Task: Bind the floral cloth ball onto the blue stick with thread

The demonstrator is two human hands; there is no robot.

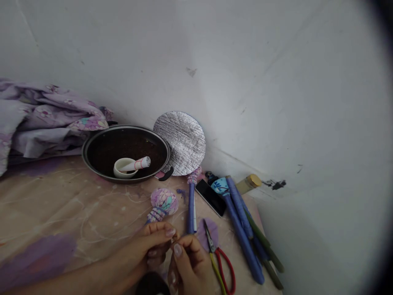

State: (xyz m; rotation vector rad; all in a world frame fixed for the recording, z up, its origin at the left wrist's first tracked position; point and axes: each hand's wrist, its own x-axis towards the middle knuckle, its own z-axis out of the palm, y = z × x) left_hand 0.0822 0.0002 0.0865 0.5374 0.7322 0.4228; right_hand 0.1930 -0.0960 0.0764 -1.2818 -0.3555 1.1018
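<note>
My left hand (155, 241) and my right hand (188, 262) meet at the bottom centre, fingertips almost touching. Both are closed in a pinch, and whatever lies between the fingers is too small to name. Just beyond my left hand lies a ball-headed stick wrapped in floral cloth (164, 201), cord wound round its neck; its lower part is hidden by the hand. A blue-wrapped stick (190, 209) with a floral cloth end lies past my right hand. To the right of that hand rest scissors (211, 246) with one red and one yellow handle, blades slightly apart.
A dark two-handled pan (92, 166) holds a white bowl (118, 169) with a rolled paper (136, 164). Behind leans a silvery disc (184, 141). A phone (210, 198), blue-wrapped sticks (242, 237) and a gold-lidded jar (245, 185) lie by the wall. Bunched floral fabric (46, 119) is left.
</note>
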